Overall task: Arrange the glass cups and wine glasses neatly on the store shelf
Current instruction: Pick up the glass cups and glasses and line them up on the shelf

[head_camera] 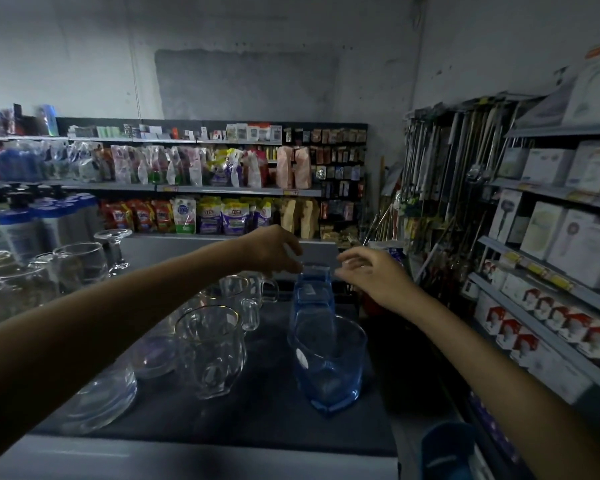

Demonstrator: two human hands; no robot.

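A row of three blue glass cups stands on the dark shelf top (278,420): a near one (328,365), a middle one (314,303) and a far one (314,273). My left hand (271,249) hovers at the far blue cup's left rim, fingertips touching or nearly touching it. My right hand (371,271) is just right of that cup, fingers loosely spread and holding nothing. Clear handled mugs (210,358) (238,292) stand in a row left of the blue cups. Wine glasses (80,263) and an upturned stemmed glass (115,247) stand at the far left.
Clear glass bowls (101,400) lie at the near left of the shelf top. Pump bottles (18,226) stand behind the wine glasses. A shelf of boxed goods (551,244) runs along the right. A blue object (447,452) sits at the bottom right. Stocked shelves (205,188) line the back wall.
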